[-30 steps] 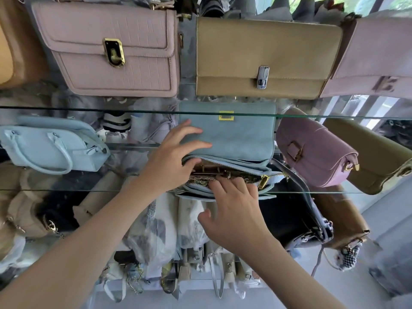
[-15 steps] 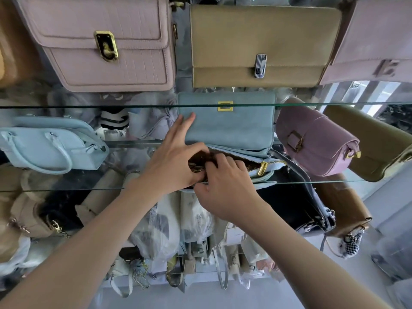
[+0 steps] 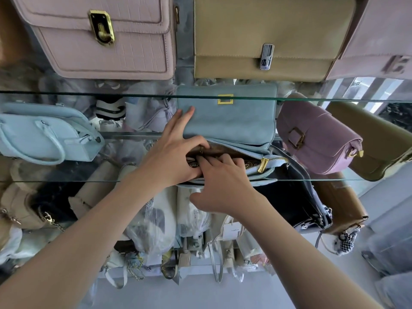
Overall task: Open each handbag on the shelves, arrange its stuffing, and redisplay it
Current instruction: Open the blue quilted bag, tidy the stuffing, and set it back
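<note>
A blue suede handbag [image 3: 229,121] with a gold clasp lies on the middle glass shelf [image 3: 66,180], its flap folded back and its zipped pocket gaping open. A gold zip pull [image 3: 263,165] sits at the pocket's right end. My left hand [image 3: 171,152] rests on the bag, two fingers stretched over the flap and thumb and forefinger pinching the upper zip edge. The curled fingertips of my right hand [image 3: 225,181] are tucked into the brown lining [image 3: 231,152] of the pocket. The stuffing inside is hidden.
A pink croc bag [image 3: 107,36], a tan flap bag [image 3: 267,36] and a mauve bag [image 3: 379,41] stand on the shelf above. A pale blue handbag [image 3: 44,134] sits left, a purple buckle bag [image 3: 316,139] right. Wrapped bags crowd the shelves below.
My right hand has moved up and left from the bag's front edge into the open pocket. My left hand has closed its thumb and forefinger on the zip edge.
</note>
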